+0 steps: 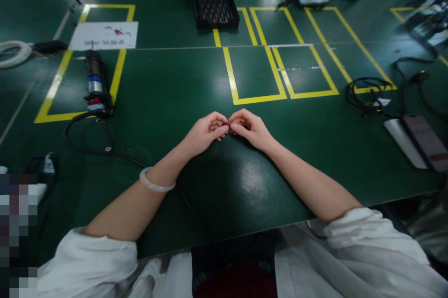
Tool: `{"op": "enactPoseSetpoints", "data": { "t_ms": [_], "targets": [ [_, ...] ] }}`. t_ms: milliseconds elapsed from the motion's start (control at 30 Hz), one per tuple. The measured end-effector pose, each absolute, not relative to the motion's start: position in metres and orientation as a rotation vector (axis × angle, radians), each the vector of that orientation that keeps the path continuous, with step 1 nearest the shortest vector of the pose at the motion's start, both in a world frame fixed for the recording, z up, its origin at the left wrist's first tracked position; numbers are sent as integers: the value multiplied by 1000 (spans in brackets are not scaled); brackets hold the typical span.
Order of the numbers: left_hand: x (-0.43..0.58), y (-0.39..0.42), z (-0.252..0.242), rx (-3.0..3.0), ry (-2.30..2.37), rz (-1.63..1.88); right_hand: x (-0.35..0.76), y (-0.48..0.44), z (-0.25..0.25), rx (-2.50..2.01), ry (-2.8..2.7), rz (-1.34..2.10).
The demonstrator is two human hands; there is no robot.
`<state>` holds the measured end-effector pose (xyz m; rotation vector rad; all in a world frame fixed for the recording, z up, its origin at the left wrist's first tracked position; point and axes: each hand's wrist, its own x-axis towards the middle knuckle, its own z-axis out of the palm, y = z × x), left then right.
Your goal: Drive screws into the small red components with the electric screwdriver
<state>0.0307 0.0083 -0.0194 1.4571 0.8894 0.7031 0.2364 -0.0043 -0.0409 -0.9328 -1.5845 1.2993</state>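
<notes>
Over the green table, my left hand (209, 132) and my right hand (252, 129) meet with their fingertips pinched together. Between them is a tiny red piece (227, 124) with a dark or metallic end, too small to name. The left thumb and forefinger grip the red part. My right thumb and forefinger close on its other end, which the fingers mostly hide. A pale bangle (157, 188) circles my left wrist.
A dark cylindrical tool (94, 78) with a cable lies left, near a white printed sheet (104, 35). A black tray (216, 3) stands at the far side, where other people's hands work. Coiled black cable (367, 95) and a phone (425, 137) lie right. Yellow tape marks the green table (168, 83).
</notes>
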Motion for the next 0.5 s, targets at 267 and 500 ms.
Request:
{"op": "enactPoseSetpoints", "data": {
  "t_ms": [267, 500],
  "targets": [
    [32, 7, -19, 1436, 901, 748, 237, -4, -39, -916, -1602, 1236],
    [31, 7, -19, 1435, 920, 777, 236, -3, -42, -938, -1594, 1214]
  ]
}}
